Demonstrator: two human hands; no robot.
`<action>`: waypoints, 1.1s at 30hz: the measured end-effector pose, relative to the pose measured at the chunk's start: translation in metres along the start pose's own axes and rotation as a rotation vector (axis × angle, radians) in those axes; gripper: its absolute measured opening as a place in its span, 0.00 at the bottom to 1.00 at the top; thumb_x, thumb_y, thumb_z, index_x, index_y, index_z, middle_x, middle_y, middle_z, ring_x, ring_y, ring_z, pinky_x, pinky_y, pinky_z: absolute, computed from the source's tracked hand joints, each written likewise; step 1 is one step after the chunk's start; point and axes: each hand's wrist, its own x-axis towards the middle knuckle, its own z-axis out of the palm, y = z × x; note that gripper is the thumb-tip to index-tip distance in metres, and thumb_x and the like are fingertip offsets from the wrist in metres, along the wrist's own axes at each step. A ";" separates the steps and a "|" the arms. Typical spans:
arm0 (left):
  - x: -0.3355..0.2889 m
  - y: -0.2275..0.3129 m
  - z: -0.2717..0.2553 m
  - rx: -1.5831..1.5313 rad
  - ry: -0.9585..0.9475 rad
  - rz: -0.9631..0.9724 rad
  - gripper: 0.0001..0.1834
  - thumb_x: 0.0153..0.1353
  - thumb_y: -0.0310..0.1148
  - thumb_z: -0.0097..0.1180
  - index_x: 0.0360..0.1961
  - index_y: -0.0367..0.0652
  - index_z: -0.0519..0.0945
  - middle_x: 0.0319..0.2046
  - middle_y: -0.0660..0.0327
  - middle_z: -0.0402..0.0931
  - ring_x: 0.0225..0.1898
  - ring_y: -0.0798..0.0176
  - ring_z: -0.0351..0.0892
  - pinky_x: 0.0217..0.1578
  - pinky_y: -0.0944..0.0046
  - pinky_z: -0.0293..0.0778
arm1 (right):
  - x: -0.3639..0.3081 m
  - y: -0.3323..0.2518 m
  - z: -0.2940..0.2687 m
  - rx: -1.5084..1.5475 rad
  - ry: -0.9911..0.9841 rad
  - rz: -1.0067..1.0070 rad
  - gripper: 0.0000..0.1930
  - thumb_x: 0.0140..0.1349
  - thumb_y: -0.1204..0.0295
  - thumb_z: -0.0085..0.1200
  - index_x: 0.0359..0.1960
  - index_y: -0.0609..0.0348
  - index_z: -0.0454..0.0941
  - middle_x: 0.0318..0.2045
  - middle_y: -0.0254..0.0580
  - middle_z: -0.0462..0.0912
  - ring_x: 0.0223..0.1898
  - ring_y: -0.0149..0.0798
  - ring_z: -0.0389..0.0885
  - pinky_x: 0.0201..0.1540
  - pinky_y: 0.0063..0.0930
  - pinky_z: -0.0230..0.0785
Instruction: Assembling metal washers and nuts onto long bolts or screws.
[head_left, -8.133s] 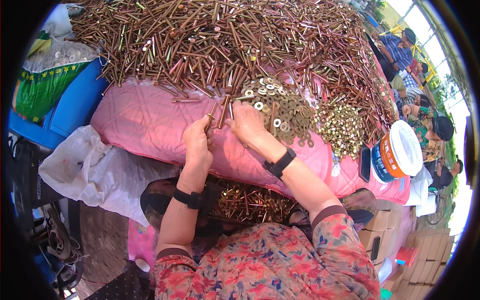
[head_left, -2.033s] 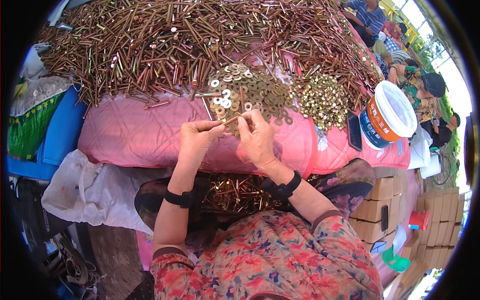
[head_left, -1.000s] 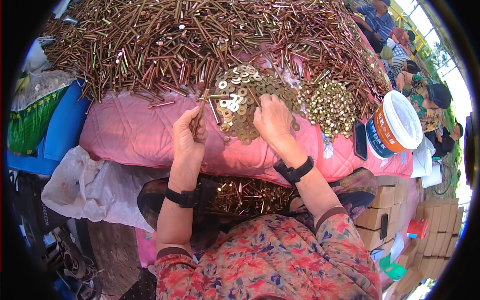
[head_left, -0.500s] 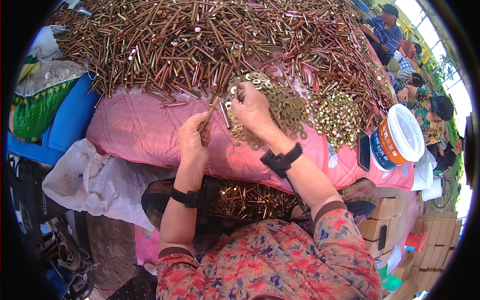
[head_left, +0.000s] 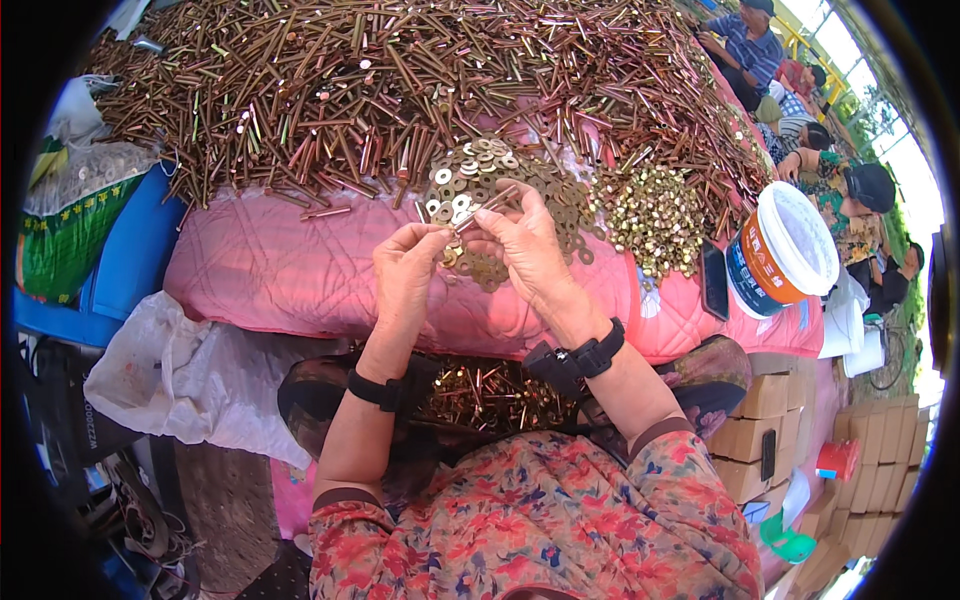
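In front of me both hands meet above the pink quilted cloth. My right hand is closed on a copper-coloured bolt, which lies slantwise across its fingers. The fingertips of my left hand pinch together at the bolt's lower end; what they hold is too small to make out. Just beyond and beneath the hands spreads a pile of flat brass-coloured washers. Right of it is a heap of small shiny nuts. Loose bolts in great number cover the far part of the cloth.
A white-rimmed bucket and a dark phone sit at the right. On the left are a green sack, a blue container and a white plastic bag. More metal pieces lie at my lap. Cartons and other people are rightward.
My right hand has drawn back from the washers and turned toward the left hand. My left hand has moved slightly right, so the two now meet at the bolt.
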 end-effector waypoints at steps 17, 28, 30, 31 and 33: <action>-0.008 -0.001 0.018 -0.187 -0.025 -0.342 0.05 0.55 0.29 0.58 0.27 0.40 0.76 0.17 0.69 0.68 0.14 0.80 0.57 0.14 0.79 0.49 | 0.002 -0.037 -0.120 -1.447 0.376 -0.232 0.07 0.52 0.69 0.53 0.29 0.59 0.79 0.25 0.51 0.81 0.30 0.52 0.80 0.36 0.41 0.71; 0.000 0.002 0.029 -0.160 0.041 -0.336 0.08 0.51 0.28 0.58 0.19 0.44 0.73 0.14 0.70 0.67 0.13 0.80 0.56 0.14 0.78 0.47 | 0.109 -0.069 -0.178 -1.763 0.352 -0.340 0.09 0.50 0.72 0.48 0.29 0.64 0.78 0.29 0.56 0.79 0.35 0.56 0.78 0.40 0.48 0.69; 0.001 0.003 0.029 -0.152 0.071 -0.347 0.08 0.51 0.28 0.58 0.18 0.45 0.73 0.14 0.70 0.67 0.13 0.80 0.57 0.14 0.78 0.47 | 0.133 -0.061 -0.181 -1.734 0.345 -0.428 0.10 0.49 0.68 0.49 0.26 0.63 0.79 0.27 0.57 0.80 0.33 0.56 0.79 0.39 0.45 0.70; 0.002 0.003 0.030 -0.148 0.077 -0.355 0.08 0.51 0.28 0.58 0.18 0.45 0.73 0.14 0.70 0.67 0.13 0.79 0.57 0.13 0.78 0.48 | 0.143 -0.058 -0.182 -1.757 0.356 -0.397 0.11 0.50 0.68 0.50 0.27 0.63 0.79 0.29 0.58 0.80 0.35 0.56 0.79 0.40 0.45 0.70; 0.002 0.004 0.031 -0.141 0.101 -0.377 0.08 0.51 0.28 0.58 0.18 0.45 0.73 0.14 0.70 0.67 0.12 0.79 0.57 0.13 0.77 0.48 | 0.161 -0.056 -0.174 -1.759 0.350 -0.321 0.14 0.52 0.65 0.50 0.32 0.64 0.78 0.31 0.59 0.79 0.37 0.57 0.78 0.43 0.45 0.70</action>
